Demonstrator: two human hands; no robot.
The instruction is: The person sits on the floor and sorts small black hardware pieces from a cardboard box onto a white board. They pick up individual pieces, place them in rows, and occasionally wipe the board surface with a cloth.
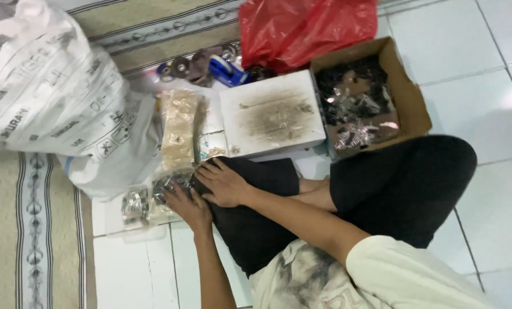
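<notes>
Pressing spread fingers [207, 171] onto a clear bag [153, 200], long axis left-right.

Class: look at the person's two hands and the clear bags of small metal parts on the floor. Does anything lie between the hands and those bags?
Nothing visible does. The left hand and right hand already rest on the clear bags of metal parts, beside the white sack.

Your left hand [190, 207] and right hand [226, 184] are bare, no gloves, rings or watch; forearms uncovered; above the hands, black trousers [402, 191]; below them, a cream short-sleeved shirt [399, 274] with grey smudged marbling across its front.
</notes>
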